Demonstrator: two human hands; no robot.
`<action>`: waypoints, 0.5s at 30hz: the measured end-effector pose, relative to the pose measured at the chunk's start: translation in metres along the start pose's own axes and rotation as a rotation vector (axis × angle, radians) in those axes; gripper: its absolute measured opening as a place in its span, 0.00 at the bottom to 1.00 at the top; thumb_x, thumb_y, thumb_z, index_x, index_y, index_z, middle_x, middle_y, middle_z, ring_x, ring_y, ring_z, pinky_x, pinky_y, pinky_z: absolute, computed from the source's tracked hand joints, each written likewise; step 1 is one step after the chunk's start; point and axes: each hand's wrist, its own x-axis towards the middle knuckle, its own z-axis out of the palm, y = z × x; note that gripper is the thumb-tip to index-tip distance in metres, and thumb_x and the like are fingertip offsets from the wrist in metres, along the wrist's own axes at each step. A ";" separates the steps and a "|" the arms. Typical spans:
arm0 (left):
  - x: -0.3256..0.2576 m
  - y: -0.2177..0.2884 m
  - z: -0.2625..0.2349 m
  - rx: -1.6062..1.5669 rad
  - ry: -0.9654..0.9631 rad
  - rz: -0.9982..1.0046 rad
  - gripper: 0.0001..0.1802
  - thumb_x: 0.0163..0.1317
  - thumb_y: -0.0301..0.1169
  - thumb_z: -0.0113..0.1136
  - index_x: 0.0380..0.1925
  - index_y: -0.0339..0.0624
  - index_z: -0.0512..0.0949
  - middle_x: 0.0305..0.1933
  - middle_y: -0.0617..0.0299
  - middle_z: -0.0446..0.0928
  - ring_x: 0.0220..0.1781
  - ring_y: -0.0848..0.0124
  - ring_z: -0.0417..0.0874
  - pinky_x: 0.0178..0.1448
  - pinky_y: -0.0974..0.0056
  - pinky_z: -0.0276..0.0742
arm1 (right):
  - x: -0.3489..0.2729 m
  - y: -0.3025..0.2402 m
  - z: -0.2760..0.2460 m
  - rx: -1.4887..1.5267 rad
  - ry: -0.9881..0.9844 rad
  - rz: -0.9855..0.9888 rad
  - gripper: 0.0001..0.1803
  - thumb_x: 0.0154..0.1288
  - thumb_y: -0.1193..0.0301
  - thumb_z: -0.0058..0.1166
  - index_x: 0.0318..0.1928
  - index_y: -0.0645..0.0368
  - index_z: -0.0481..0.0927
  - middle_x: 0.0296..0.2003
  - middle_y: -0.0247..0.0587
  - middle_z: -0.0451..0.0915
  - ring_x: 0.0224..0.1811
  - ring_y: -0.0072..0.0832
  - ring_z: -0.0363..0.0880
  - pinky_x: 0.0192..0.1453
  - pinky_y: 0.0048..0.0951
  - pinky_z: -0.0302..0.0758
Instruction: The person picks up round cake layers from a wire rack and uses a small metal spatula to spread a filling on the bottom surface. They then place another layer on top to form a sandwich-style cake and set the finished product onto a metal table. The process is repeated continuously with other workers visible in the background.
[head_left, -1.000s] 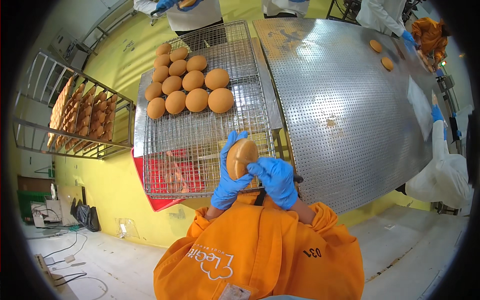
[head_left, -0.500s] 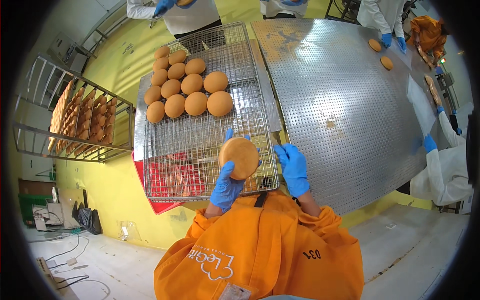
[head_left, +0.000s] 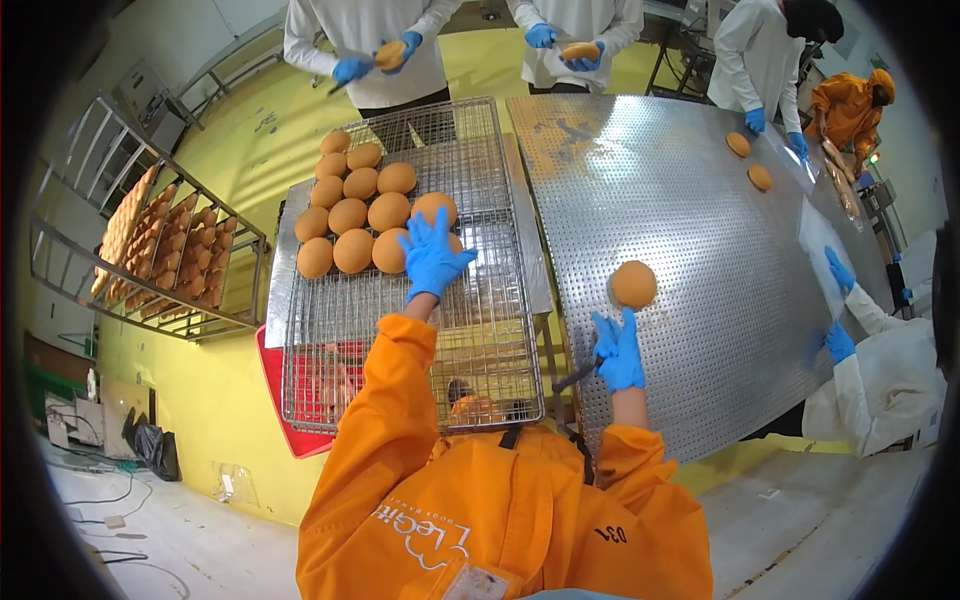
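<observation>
Round brown buns sit in rows on a wire rack. Over the front right end of those rows reaches my left hand, blue-gloved, fingers spread. It partly covers a bun, and the fingertips lie against the bun behind. My right hand, also gloved, is above the perforated metal table, its fingertips just short of a single bun. A slim dark tool sticks out leftward from that hand; its kind is not clear.
Below the rack is a red tray. A wheeled rack of loaded trays stands at left. Two buns lie at the table's far right. Across from me, co-workers' gloved hands hold buns; other co-workers stand along the right side.
The bun from my left hand now rests on the metal table near my right hand. My left hand has moved forward onto the rack's buns; my right hand has moved slightly right.
</observation>
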 end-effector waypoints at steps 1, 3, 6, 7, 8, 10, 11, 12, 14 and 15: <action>0.003 -0.023 0.014 0.006 -0.038 -0.029 0.54 0.49 0.55 0.68 0.72 0.51 0.53 0.71 0.37 0.56 0.72 0.40 0.56 0.74 0.43 0.53 | -0.010 0.007 -0.002 -0.055 -0.119 0.035 0.32 0.73 0.49 0.43 0.64 0.64 0.65 0.56 0.43 0.76 0.15 0.13 0.54 0.20 0.17 0.62; -0.001 -0.027 0.025 -0.068 -0.127 -0.027 0.55 0.46 0.53 0.70 0.72 0.51 0.53 0.68 0.38 0.59 0.69 0.40 0.61 0.70 0.44 0.60 | -0.046 0.023 -0.010 -0.163 -0.328 0.090 0.30 0.74 0.50 0.41 0.62 0.63 0.68 0.54 0.41 0.78 0.15 0.15 0.55 0.20 0.17 0.62; -0.033 -0.009 0.013 -0.230 -0.239 0.032 0.52 0.49 0.49 0.70 0.72 0.52 0.54 0.68 0.46 0.61 0.65 0.45 0.68 0.59 0.45 0.74 | -0.095 0.052 -0.002 -0.203 -0.356 0.225 0.27 0.76 0.50 0.37 0.55 0.62 0.74 0.46 0.37 0.82 0.15 0.14 0.59 0.20 0.16 0.62; -0.046 -0.005 0.013 -0.682 -0.286 -0.021 0.49 0.52 0.49 0.68 0.71 0.51 0.55 0.68 0.46 0.61 0.65 0.46 0.68 0.61 0.47 0.73 | -0.107 0.066 0.005 -0.237 -0.274 0.299 0.28 0.76 0.50 0.36 0.54 0.62 0.75 0.42 0.36 0.82 0.15 0.14 0.61 0.19 0.18 0.64; -0.058 0.000 0.014 -1.136 -0.327 -0.076 0.46 0.55 0.49 0.66 0.71 0.51 0.56 0.68 0.47 0.61 0.66 0.47 0.67 0.63 0.48 0.72 | -0.114 0.073 0.008 -0.270 -0.192 0.370 0.28 0.76 0.49 0.36 0.52 0.62 0.76 0.39 0.34 0.82 0.15 0.15 0.62 0.18 0.19 0.65; -0.083 0.006 0.018 -1.995 -0.396 -0.268 0.39 0.62 0.53 0.57 0.70 0.51 0.59 0.70 0.48 0.61 0.67 0.50 0.67 0.67 0.47 0.70 | -0.118 0.080 0.002 -0.226 -0.407 0.351 0.31 0.75 0.46 0.34 0.51 0.61 0.76 0.34 0.33 0.81 0.13 0.16 0.64 0.17 0.21 0.70; -0.093 0.012 0.012 -2.248 -0.471 -0.361 0.40 0.62 0.55 0.55 0.70 0.51 0.58 0.70 0.48 0.60 0.67 0.50 0.67 0.67 0.46 0.69 | -0.119 0.084 0.000 -0.206 -0.517 0.346 0.32 0.75 0.44 0.33 0.50 0.61 0.76 0.32 0.32 0.80 0.13 0.17 0.65 0.17 0.23 0.73; -0.103 0.022 -0.003 -2.503 -0.550 -0.462 0.41 0.62 0.58 0.53 0.70 0.51 0.58 0.71 0.48 0.60 0.68 0.50 0.66 0.68 0.45 0.69 | -0.129 0.076 0.015 -0.297 -0.465 0.262 0.34 0.75 0.43 0.30 0.45 0.61 0.77 0.26 0.31 0.77 0.11 0.17 0.63 0.14 0.22 0.69; -0.117 0.036 -0.021 -2.700 -0.584 -0.488 0.44 0.60 0.64 0.49 0.70 0.52 0.57 0.72 0.48 0.58 0.70 0.47 0.64 0.69 0.42 0.67 | -0.133 0.062 0.040 -0.492 -0.378 0.101 0.34 0.75 0.42 0.28 0.42 0.61 0.77 0.24 0.30 0.76 0.11 0.16 0.63 0.13 0.20 0.67; -0.123 0.044 -0.031 -2.796 -0.608 -0.503 0.46 0.59 0.68 0.48 0.71 0.52 0.57 0.73 0.48 0.57 0.71 0.46 0.63 0.69 0.41 0.67 | -0.131 0.058 0.047 -0.589 -0.332 0.018 0.34 0.75 0.42 0.27 0.41 0.61 0.77 0.23 0.29 0.76 0.12 0.15 0.63 0.12 0.19 0.66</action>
